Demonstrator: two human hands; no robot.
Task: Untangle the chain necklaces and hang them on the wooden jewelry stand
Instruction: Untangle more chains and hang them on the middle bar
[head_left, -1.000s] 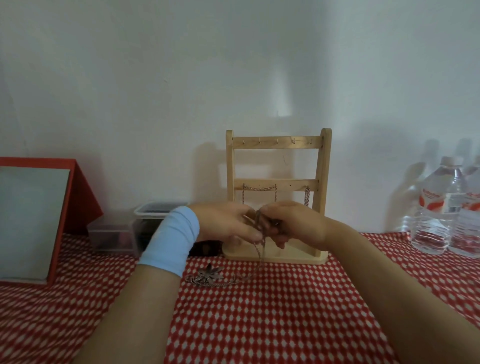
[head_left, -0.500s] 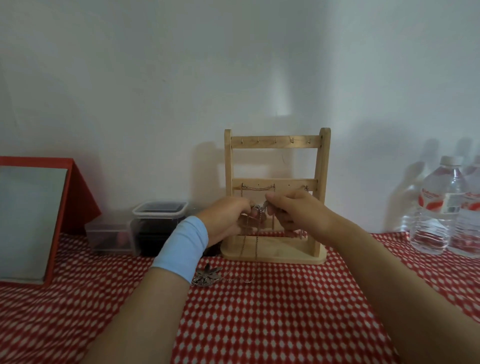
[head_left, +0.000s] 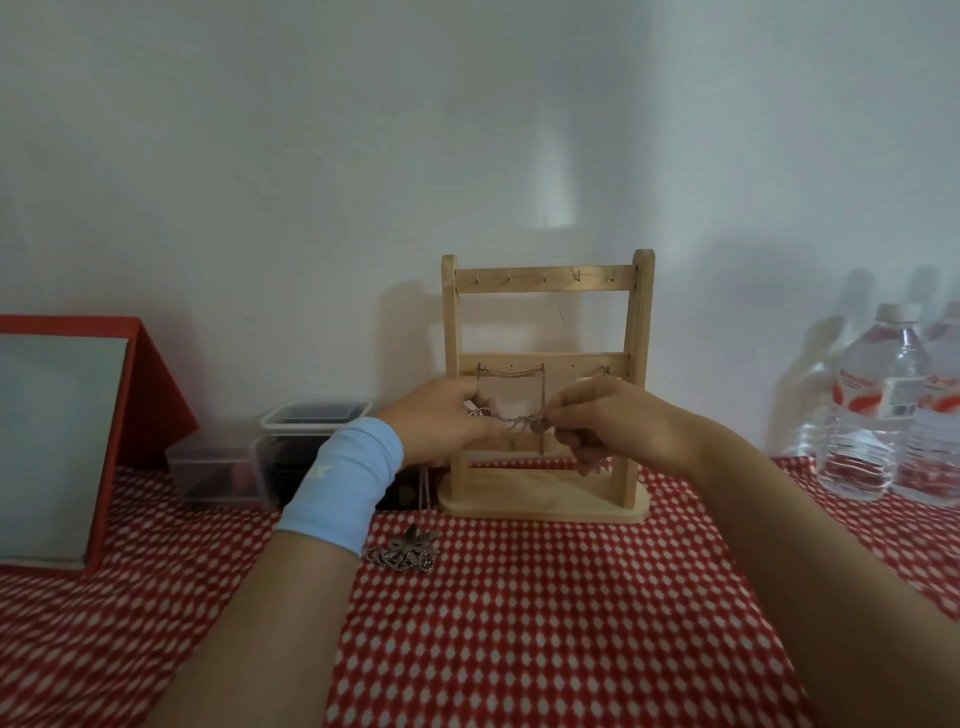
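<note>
The light is soft and rather dim, with a cool grey cast over the wall (head_left: 260, 156), a paler patch above the wooden jewelry stand (head_left: 640, 364) and darker corners. The stand and the water bottles (head_left: 872, 415) throw blurred shadows leftward onto the wall, so the light falls from the right, and a faint sheen lies on the bottles. The wide lens swells the forearms at the lower edge and bends the checked table (head_left: 519, 623), while the chain (head_left: 519, 418) between the left hand (head_left: 441, 421) and the right hand (head_left: 608, 421) is soft, its links hard to tell.
</note>
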